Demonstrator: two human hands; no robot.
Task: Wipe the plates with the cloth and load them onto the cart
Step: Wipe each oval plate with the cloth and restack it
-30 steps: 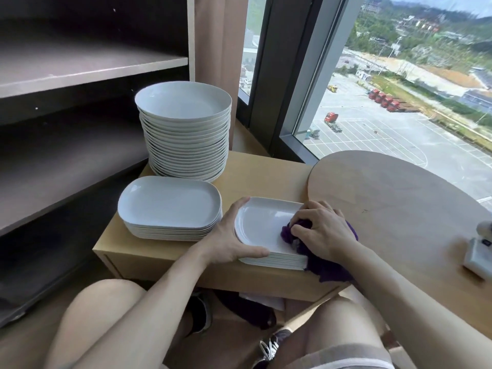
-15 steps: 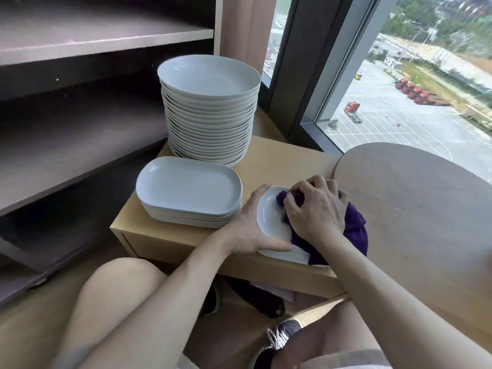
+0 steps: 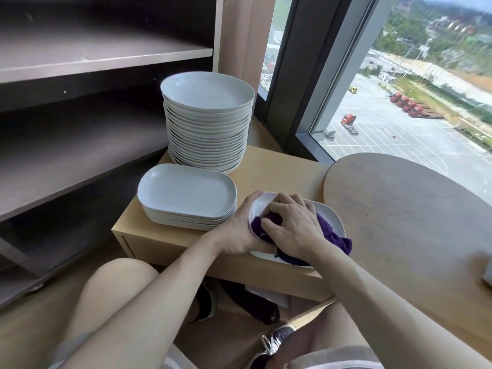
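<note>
A white rectangular plate [image 3: 328, 215] lies on top of a short stack at the near right of the low wooden cabinet [image 3: 170, 241]. My left hand [image 3: 239, 230] grips its left edge, thumb along the near rim. My right hand [image 3: 290, 227] presses a bunched purple cloth [image 3: 332, 235] onto the plate's left part, fingers curled over the cloth. A stack of white oval plates [image 3: 186, 195] sits to the left. Behind it rises a tall stack of round plates [image 3: 207, 121].
A dark shelving unit [image 3: 80, 115] with bare shelves fills the left. A round wooden table [image 3: 412, 214] lies to the right, overlapping the cabinet. A large window [image 3: 399, 89] stands behind. My knees and a shoe [image 3: 271, 342] are below.
My right hand has swept the cloth leftward across the plate, from its right side to its left end. My left hand stays on the plate's edge. My head has turned left and down.
</note>
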